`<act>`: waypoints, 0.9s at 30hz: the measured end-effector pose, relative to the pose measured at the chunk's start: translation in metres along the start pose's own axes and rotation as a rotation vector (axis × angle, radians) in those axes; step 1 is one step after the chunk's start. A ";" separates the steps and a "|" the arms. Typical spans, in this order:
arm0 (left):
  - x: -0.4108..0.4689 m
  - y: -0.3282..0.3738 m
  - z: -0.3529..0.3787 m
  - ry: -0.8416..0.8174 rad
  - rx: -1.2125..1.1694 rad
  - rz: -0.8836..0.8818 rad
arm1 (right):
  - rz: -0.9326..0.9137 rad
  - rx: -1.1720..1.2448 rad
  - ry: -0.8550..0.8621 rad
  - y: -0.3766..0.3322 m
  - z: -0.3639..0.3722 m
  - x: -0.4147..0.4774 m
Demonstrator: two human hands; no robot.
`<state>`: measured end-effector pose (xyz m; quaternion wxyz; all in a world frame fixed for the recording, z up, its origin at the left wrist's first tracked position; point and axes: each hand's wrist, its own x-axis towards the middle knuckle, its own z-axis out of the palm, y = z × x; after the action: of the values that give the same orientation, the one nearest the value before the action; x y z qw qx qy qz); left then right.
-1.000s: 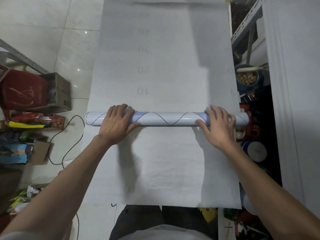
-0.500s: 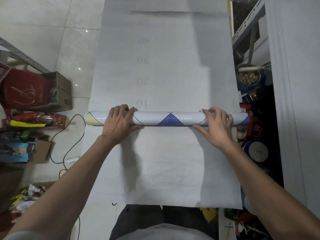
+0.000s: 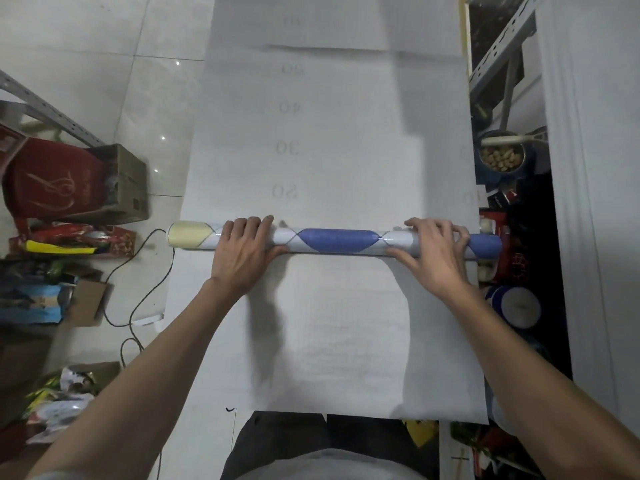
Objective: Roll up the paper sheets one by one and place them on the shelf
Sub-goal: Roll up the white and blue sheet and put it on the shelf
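A long white paper sheet with faint numbers lies flat on the floor, running away from me. Its near part is wound into a paper roll lying crosswise, white with a blue diamond and a yellow patch at the left end. My left hand lies over the roll's left part, fingers curved over the top and thumb against the near side. My right hand holds the right part the same way. A grey metal shelf stands at the upper right.
On the left are a cardboard box, a red bag, snack packets and a black cable. Along the right, under the shelf, sit a pot of nuts and tins. A white panel borders the right.
The roll has turned away from me and advanced over the "10" mark. A blue diamond and yellow end now show on top. Both hands moved forward with it.
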<state>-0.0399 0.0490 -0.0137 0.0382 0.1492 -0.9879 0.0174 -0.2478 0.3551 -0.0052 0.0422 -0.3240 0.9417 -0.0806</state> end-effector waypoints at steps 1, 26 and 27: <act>-0.001 0.000 0.000 0.006 -0.018 -0.006 | 0.019 0.009 0.012 -0.001 -0.001 0.002; -0.001 -0.007 0.005 0.027 -0.042 0.026 | 0.027 0.037 0.011 -0.002 0.001 0.006; -0.002 -0.007 0.005 0.024 -0.028 0.029 | 0.024 0.033 -0.003 -0.002 0.003 0.004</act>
<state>-0.0362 0.0431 -0.0189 0.0518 0.1340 -0.9896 0.0060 -0.2496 0.3509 -0.0078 0.0501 -0.3123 0.9439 -0.0953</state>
